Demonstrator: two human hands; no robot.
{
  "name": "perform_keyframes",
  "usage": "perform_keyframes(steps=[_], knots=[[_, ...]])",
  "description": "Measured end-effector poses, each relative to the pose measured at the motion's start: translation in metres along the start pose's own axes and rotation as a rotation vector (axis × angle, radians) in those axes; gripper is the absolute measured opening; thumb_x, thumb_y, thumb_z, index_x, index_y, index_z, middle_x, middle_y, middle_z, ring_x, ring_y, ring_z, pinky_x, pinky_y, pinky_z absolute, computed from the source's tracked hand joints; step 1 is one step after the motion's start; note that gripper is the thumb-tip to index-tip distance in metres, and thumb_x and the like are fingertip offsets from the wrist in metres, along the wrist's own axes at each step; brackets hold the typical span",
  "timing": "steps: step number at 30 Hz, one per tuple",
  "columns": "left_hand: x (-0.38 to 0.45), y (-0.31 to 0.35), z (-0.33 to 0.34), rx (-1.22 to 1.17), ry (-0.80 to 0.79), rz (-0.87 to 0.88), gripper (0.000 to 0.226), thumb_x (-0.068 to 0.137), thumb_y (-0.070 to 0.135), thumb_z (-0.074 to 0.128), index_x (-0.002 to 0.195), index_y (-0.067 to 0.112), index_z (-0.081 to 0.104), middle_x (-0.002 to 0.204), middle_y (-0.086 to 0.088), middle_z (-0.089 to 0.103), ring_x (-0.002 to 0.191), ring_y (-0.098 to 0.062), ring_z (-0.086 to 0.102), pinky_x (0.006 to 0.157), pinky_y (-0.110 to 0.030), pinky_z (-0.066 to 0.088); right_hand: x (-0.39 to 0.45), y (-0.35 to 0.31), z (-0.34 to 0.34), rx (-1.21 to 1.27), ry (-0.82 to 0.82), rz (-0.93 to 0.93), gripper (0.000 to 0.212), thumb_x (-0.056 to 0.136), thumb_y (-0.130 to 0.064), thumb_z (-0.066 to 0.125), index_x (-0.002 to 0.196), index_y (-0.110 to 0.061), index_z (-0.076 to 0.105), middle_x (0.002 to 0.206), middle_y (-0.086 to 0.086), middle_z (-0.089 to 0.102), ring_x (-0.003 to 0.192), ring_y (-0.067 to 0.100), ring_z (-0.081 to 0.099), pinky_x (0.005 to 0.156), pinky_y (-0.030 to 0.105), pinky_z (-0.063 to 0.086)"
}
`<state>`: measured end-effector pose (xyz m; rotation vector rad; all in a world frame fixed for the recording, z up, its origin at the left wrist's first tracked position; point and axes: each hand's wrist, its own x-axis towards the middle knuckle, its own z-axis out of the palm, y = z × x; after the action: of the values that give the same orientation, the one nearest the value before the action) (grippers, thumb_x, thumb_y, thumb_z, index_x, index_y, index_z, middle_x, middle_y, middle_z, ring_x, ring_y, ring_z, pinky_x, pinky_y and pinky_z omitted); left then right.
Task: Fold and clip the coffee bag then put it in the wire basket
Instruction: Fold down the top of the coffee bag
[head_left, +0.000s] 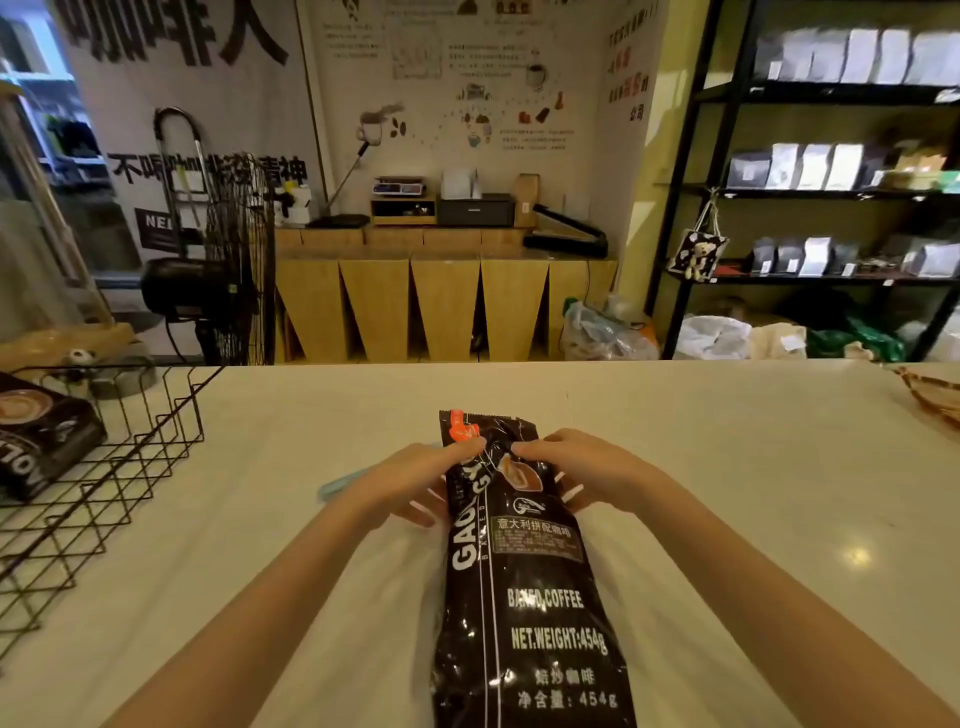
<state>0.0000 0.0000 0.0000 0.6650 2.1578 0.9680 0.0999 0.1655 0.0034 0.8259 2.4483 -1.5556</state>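
Observation:
A long dark brown coffee bag (524, 597) with white lettering lies lengthwise on the pale counter (727, 467), its flat top end pointing away from me. My left hand (415, 480) grips the bag's upper left side, thumb on top near the orange patch. My right hand (576, 470) holds the upper right side, fingertips pressing on the front. A light blue clip (340, 484) lies on the counter just left of my left hand, partly hidden by it. The black wire basket (130, 457) stands at the left edge.
Inside the basket lies another dark coffee package (36, 431). A woven tray (932, 395) pokes in at the counter's far right. Beyond the counter stand a floor fan (228, 260), a wooden sideboard and black shelves with bags.

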Motion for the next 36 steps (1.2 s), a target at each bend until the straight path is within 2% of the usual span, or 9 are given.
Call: perform_keyframes(steps=[3, 7, 10, 13, 16, 22, 27, 33, 36], knots=[[-0.001, -0.003, 0.011, -0.118, -0.021, 0.018, 0.057, 0.069, 0.063, 0.057, 0.107, 0.020, 0.060, 0.104, -0.005, 0.069, 0.091, -0.021, 0.066, 0.081, -0.032, 0.054, 0.004, 0.007, 0.006, 0.166, -0.010, 0.001, 0.050, 0.079, -0.043, 0.063, 0.111, -0.005, 0.056, 0.108, 0.010, 0.065, 0.097, 0.026, 0.062, 0.088, 0.042, 0.052], [-0.005, -0.003, 0.023, -0.262, 0.001, 0.057, 0.035, 0.070, 0.056, 0.061, 0.093, 0.031, 0.055, 0.100, 0.000, 0.067, 0.093, -0.020, 0.064, 0.082, -0.032, 0.051, 0.002, 0.013, 0.010, 0.251, 0.008, -0.039, 0.029, 0.079, -0.038, 0.065, 0.089, -0.012, 0.059, 0.093, 0.006, 0.066, 0.089, 0.021, 0.062, 0.082, 0.036, 0.052], [-0.008, 0.000, 0.025, -0.325, -0.006, 0.087, 0.036, 0.068, 0.056, 0.061, 0.094, 0.031, 0.057, 0.097, 0.001, 0.068, 0.091, -0.018, 0.064, 0.082, -0.032, 0.050, 0.003, 0.014, 0.011, 0.300, 0.015, -0.049, 0.031, 0.076, -0.037, 0.068, 0.090, -0.009, 0.061, 0.092, 0.007, 0.067, 0.087, 0.022, 0.064, 0.081, 0.036, 0.052], [-0.011, 0.003, 0.028, -0.354, 0.006, 0.118, 0.025, 0.070, 0.048, 0.065, 0.087, 0.032, 0.056, 0.093, 0.002, 0.068, 0.087, -0.017, 0.065, 0.082, -0.031, 0.050, 0.004, 0.014, 0.015, 0.461, -0.005, -0.052, 0.033, 0.075, -0.030, 0.070, 0.094, -0.003, 0.064, 0.093, 0.012, 0.069, 0.092, 0.027, 0.064, 0.093, 0.042, 0.050], [-0.012, 0.005, 0.026, -0.347, 0.036, 0.076, 0.032, 0.067, 0.045, 0.070, 0.090, 0.030, 0.054, 0.096, -0.001, 0.068, 0.091, -0.021, 0.064, 0.089, -0.039, 0.050, 0.005, 0.012, 0.014, 0.480, 0.006, -0.084, 0.037, 0.075, -0.028, 0.071, 0.101, -0.004, 0.062, 0.099, 0.014, 0.070, 0.096, 0.029, 0.066, 0.095, 0.045, 0.049], [-0.020, 0.028, 0.015, -0.410, 0.104, 0.220, 0.042, 0.068, 0.031, 0.072, 0.105, 0.024, 0.053, 0.100, -0.003, 0.068, 0.090, -0.019, 0.066, 0.072, -0.031, 0.051, -0.004, -0.006, 0.001, 0.546, 0.101, -0.253, 0.044, 0.071, -0.025, 0.074, 0.110, -0.010, 0.058, 0.106, 0.012, 0.069, 0.099, 0.028, 0.066, 0.094, 0.048, 0.049], [-0.028, 0.049, 0.002, -0.450, 0.134, 0.381, 0.045, 0.067, 0.022, 0.074, 0.108, 0.025, 0.054, 0.100, 0.001, 0.070, 0.088, -0.014, 0.067, 0.071, -0.027, 0.049, -0.019, -0.033, -0.015, 0.534, 0.163, -0.405, 0.034, 0.075, -0.018, 0.071, 0.107, -0.013, 0.061, 0.104, 0.010, 0.070, 0.094, 0.026, 0.067, 0.087, 0.045, 0.052], [-0.027, 0.063, -0.006, -0.534, 0.187, 0.473, 0.040, 0.065, 0.015, 0.075, 0.095, 0.030, 0.054, 0.095, 0.004, 0.068, 0.083, -0.013, 0.068, 0.068, -0.025, 0.050, -0.022, -0.053, -0.026, 0.510, 0.191, -0.515, 0.024, 0.077, -0.015, 0.069, 0.100, -0.019, 0.063, 0.094, 0.004, 0.072, 0.080, 0.015, 0.069, 0.067, 0.030, 0.053], [-0.028, 0.064, -0.004, -0.590, 0.259, 0.500, 0.047, 0.063, 0.018, 0.077, 0.101, 0.030, 0.053, 0.099, 0.003, 0.067, 0.087, -0.015, 0.068, 0.069, -0.027, 0.053, -0.021, -0.058, -0.028, 0.529, 0.211, -0.571, 0.023, 0.078, -0.012, 0.067, 0.098, -0.021, 0.064, 0.090, 0.001, 0.073, 0.076, 0.012, 0.071, 0.062, 0.027, 0.052]])
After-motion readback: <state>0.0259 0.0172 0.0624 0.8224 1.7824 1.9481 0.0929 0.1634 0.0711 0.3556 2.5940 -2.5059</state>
